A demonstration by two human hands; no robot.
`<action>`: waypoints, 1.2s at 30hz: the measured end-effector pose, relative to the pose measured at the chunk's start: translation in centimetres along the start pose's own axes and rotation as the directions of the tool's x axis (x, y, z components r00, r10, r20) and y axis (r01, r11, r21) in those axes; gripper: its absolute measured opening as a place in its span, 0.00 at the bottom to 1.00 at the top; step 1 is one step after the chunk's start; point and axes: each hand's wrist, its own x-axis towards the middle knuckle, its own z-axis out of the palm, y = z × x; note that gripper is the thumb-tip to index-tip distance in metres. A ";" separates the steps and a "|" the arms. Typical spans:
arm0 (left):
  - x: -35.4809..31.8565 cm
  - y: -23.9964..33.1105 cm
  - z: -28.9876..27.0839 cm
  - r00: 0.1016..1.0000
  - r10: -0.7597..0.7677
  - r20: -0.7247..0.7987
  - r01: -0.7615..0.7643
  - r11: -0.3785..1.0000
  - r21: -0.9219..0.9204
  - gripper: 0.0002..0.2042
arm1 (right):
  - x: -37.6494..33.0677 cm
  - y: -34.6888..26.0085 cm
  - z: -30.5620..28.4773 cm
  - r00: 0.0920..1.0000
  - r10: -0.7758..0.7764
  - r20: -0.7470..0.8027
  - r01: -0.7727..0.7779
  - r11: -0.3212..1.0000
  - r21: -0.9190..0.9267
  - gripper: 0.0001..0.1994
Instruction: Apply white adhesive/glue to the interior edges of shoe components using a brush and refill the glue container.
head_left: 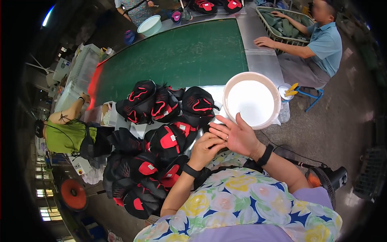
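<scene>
My right hand [242, 139] is turned palm up with its fingers stretched apart and a ring on one finger. Against its lower edge, the fingers of my left hand [207, 150] are curled and pressed together; whether a small thing is between them is hidden. Just beyond my right hand stands a round basin [225, 99] with a beige rim and a white inside. Left of my hands lies a heap of black and red shoe uppers [167, 139], some on the table's near edge and more piled lower, beside my left forearm.
A green conveyor belt [173, 60] runs beyond the uppers, with red light at its left end. A person in blue [322, 50] sits at right by a crate [288, 39] of grey-green pieces. A person in green [70, 135] works at left. A cup with yellow handles [289, 93] stands beside the basin.
</scene>
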 end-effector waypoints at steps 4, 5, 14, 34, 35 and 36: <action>-0.8 -0.8 0.1 0.998 0.068 -0.016 -0.066 0.995 0.072 0.06 | -0.4 0.0 0.2 0.999 0.040 -0.024 -0.040 0.999 0.009 0.41; -0.9 -0.8 0.0 0.997 0.068 -0.020 -0.067 0.995 0.073 0.06 | -0.5 0.0 0.1 0.998 0.049 -0.035 -0.048 0.999 0.024 0.40; -0.9 -1.1 -1.0 0.970 -0.113 -0.217 0.123 0.992 0.034 0.05 | -0.7 -0.5 0.0 0.998 0.051 -0.024 -0.050 0.998 0.040 0.39; -0.9 -2.8 -0.6 0.945 -0.319 -0.079 0.287 0.919 -0.271 0.11 | -0.7 -1.4 0.2 0.988 -0.126 -0.089 0.135 0.985 0.109 0.36; -0.7 -2.1 -0.6 0.945 -0.320 -0.073 0.289 0.917 -0.276 0.11 | -0.9 -1.2 -0.1 0.987 -0.129 -0.096 0.139 0.984 0.109 0.36; -0.1 -1.3 -0.8 0.974 -0.194 -0.121 0.174 0.972 -0.161 0.08 | -0.8 -1.0 -0.3 0.989 -0.120 -0.081 0.129 0.984 0.121 0.36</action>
